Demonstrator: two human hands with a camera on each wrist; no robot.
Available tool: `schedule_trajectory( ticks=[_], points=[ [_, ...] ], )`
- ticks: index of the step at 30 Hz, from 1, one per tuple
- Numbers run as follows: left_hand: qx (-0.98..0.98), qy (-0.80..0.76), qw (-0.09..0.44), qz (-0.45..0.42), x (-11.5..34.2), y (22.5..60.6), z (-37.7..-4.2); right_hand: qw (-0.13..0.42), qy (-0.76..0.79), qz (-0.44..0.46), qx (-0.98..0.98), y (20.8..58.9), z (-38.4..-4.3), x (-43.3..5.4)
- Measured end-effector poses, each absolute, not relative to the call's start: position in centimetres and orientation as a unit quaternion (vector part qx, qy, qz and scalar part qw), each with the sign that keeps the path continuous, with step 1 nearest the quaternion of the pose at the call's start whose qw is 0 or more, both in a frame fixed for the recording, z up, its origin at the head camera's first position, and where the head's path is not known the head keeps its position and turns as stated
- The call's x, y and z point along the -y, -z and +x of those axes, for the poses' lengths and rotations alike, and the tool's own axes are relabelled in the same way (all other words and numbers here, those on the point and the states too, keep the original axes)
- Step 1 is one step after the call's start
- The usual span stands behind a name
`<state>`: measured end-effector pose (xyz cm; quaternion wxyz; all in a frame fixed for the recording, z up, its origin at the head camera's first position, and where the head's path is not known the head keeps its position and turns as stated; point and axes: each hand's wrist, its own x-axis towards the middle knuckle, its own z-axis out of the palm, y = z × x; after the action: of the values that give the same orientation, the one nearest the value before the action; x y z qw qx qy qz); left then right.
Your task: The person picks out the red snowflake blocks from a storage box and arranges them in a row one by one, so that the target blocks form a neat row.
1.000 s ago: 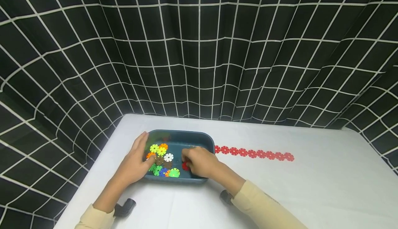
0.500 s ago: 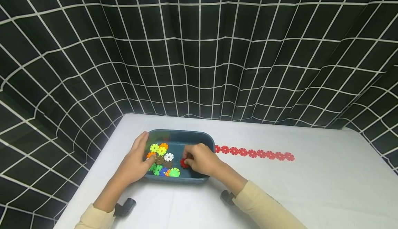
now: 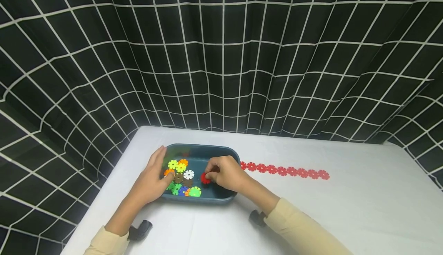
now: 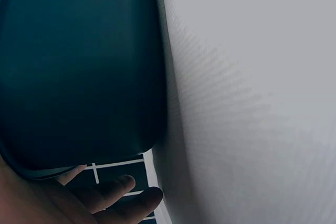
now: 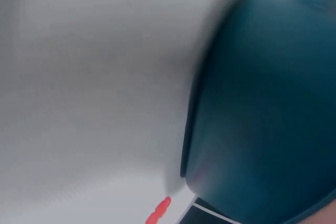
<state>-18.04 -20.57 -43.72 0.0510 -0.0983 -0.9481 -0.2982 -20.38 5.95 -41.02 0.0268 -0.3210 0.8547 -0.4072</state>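
A dark teal tray point(image 3: 216, 200) sits on the white table, holding several flower-shaped plastic discs in mixed colours. My left hand point(image 3: 150, 181) holds the tray's left end, thumb over the rim and fingers along the outside. The left wrist view shows the fingers point(image 4: 113, 195) past the tray's wall. Inside the tray's right half, my right hand point(image 3: 226, 174) pinches a red notched disc point(image 3: 205, 178) between thumb and fingertips. Yellow discs point(image 3: 180, 167), a white disc point(image 3: 189, 174) and green discs point(image 3: 195, 191) lie near the left thumb. The right wrist view shows mostly the tray's outer wall.
A row of red discs point(image 3: 282, 170) stretches rightward across the white table point(image 3: 346, 209) from beside the tray. Black cloth with a white grid point(image 3: 221, 62) hangs behind and around the table. Dark wrist-worn devices point(image 3: 140, 230) sit under both wrists.
The right hand has drawn slightly up and back inside the tray, bringing the red disc up with it in a pinch. The left hand stays at the tray's left end.
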Motion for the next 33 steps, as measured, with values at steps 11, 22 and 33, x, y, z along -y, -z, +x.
schedule_trajectory(
  ticks=[11,22,33],
  points=[
    [0.948,0.298,0.050,-0.098,20.5,43.6,-18.0,0.043,0.492,-0.222,-0.841,38.5,-20.6,-8.8],
    [0.947,0.301,0.046,-0.102,20.6,43.3,-17.9,0.059,0.533,-0.164,-0.828,37.9,-20.6,-12.2],
    [0.946,0.304,0.044,-0.102,20.5,43.3,-17.8,0.040,0.532,-0.113,-0.838,37.9,-19.9,-14.2]
  ],
)
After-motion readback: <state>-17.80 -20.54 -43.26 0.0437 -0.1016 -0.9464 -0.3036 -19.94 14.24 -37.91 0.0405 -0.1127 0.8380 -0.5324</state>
